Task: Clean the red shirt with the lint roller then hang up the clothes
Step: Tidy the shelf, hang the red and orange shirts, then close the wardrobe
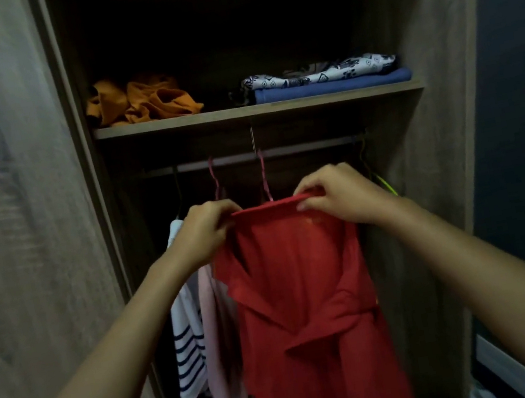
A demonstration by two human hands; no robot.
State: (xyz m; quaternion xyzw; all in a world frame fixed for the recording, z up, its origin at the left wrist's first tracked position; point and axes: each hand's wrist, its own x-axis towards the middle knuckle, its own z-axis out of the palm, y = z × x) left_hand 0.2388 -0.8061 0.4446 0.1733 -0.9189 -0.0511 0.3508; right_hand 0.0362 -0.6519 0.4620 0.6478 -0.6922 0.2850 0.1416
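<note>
Head view, looking into an open wardrobe point(448, 70). Red shirt point(305, 296) held up at its top edge, long axis hanging straight down, in front of the rail point(298, 148) and below it, near the middle of the opening. Left hand point(206, 234) pinching the left end of that top edge, fingers curled onto the cloth; right hand point(341, 198) pinching the right end, thumb and fingertips closed on the folded hem. Both arms reaching forward and up, roughly level, hands apart by the width of the edge; neither clearly nearer the rail. Pink hanger hook point(264, 177) hooked on the rail and dropping to just behind the shirt's top edge, between the hands; cannot tell whether the shirt already sits on it. Probably the hanging step, the lint roller nowhere in sight. Striped shirt point(188, 346) and pale pink garment point(211, 329) hanging just left of the red one. Above, on the shelf point(226, 114), orange cloth point(140, 101) toward the left end, folded patterned and blue clothes point(328, 80) toward the right.
</note>
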